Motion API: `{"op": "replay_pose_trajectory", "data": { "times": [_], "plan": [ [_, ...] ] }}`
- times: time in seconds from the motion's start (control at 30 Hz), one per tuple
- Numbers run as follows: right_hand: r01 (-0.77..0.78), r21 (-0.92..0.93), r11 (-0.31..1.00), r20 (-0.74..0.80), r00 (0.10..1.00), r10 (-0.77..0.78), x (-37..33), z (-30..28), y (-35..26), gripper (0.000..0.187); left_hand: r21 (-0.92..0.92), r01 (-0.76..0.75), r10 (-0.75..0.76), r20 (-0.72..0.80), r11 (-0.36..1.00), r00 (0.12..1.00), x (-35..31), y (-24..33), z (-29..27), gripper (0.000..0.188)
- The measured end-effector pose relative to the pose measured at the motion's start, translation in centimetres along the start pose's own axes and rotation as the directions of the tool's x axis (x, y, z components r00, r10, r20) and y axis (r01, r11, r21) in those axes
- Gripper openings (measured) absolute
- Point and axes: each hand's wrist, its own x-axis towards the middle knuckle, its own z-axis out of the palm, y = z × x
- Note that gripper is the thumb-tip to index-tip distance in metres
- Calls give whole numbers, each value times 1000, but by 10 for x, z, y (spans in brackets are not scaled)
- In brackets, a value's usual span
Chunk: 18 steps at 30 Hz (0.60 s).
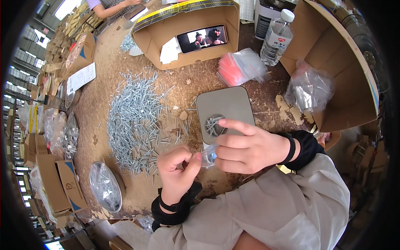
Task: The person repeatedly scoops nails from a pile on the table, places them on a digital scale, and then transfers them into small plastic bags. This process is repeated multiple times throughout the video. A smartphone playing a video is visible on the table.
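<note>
My left hand and my right hand meet over the table edge and together pinch a small clear plastic bag. The right index finger stretches toward a small heap of silver screws lying in the round dish of a flat grey scale. A large spread of loose silver screws covers the worn table to the left of the scale. Both wrists wear black cuffs.
A phone plays video inside an open cardboard box at the back. Nearby stand a water bottle, a bag of red-edged pouches and a clear bag in a box at right. Another person's arm shows far left.
</note>
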Motion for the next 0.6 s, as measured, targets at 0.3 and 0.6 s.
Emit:
{"op": "replay_pose_trajectory", "data": {
  "times": [0.3, 0.6],
  "plan": [
    [27, 312, 950, 81, 995, -55, 0, 1, -3, 10, -345, 118, 21, 373, 931, 928, -7, -6, 6, 75],
    [-461, 213, 862, 261, 876, 405, -9, -4, 41, 86, -289, 96, -99, 3, 953, 995, 2, -15, -12, 40]
  ]
}}
